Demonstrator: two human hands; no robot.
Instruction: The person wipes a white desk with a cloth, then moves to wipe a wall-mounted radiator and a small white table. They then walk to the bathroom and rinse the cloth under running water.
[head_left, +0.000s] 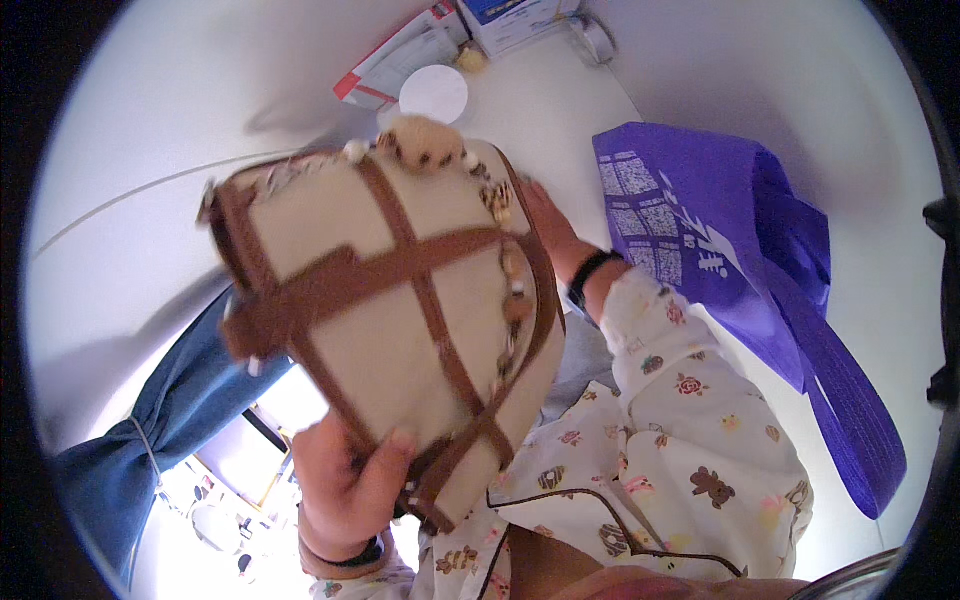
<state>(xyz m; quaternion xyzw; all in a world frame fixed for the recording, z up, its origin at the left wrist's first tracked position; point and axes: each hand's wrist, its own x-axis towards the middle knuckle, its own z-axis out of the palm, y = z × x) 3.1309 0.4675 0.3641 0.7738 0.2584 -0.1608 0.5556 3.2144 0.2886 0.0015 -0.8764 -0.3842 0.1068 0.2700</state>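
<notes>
A cream handbag (375, 330) with brown straps and trim is held up tilted before me, slightly blurred. A chain of beads and charms (514, 277) hangs across it, with a fluffy tan charm (424, 142) near its upper edge. My left hand (345, 472) grips the bag's lower corner, the thumb lying over the cream face. Against the opposite side, my right hand (551, 217) supports the bag; its fingers are partly hidden behind the brown edge. Both wrists wear dark bands.
A purple tote bag (690, 225) bearing writing stands at right, its strap hanging down. Farther back are a white round object (433, 94), boxes (517, 30) and a roll of tape (592, 39). A tied blue curtain (157, 420) hangs at lower left.
</notes>
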